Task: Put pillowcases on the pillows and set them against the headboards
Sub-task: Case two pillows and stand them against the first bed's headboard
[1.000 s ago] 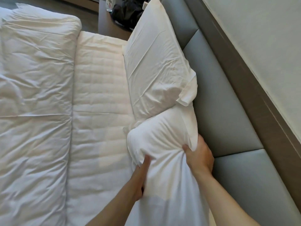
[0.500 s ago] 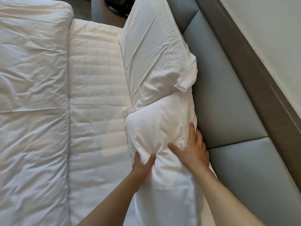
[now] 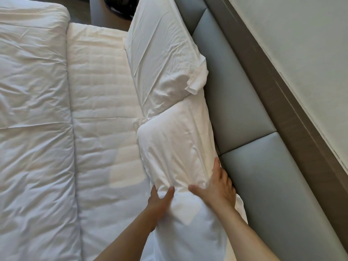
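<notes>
A white cased pillow (image 3: pixel 175 147) lies along the grey padded headboard (image 3: pixel 235 110), its far end tucked under a second white cased pillow (image 3: pixel 162 53) that leans on the headboard further away. My left hand (image 3: pixel 159 202) grips the near pillow's left side, thumb on top and fingers under the fabric. On the pillow's right side rests my right hand (image 3: pixel 216 187), fingers stretched between pillow and headboard, thumb pressing into the cloth. A loose flap of the far pillowcase (image 3: pixel 195 81) hangs over the near pillow.
A white striped sheet (image 3: pixel 101 110) covers the mattress to the left of the pillows. A folded-back white duvet (image 3: pixel 32 129) fills the left side. Beyond the bed's far end stands a dark table (image 3: pixel 105 17) with a black item. A pale wall (image 3: pixel 301 53) rises behind the headboard.
Both hands have slid down the near pillow toward me. The right hand went from clutching the pillow's edge to lying flatter against it beside the headboard. The pillow sits closer to the headboard.
</notes>
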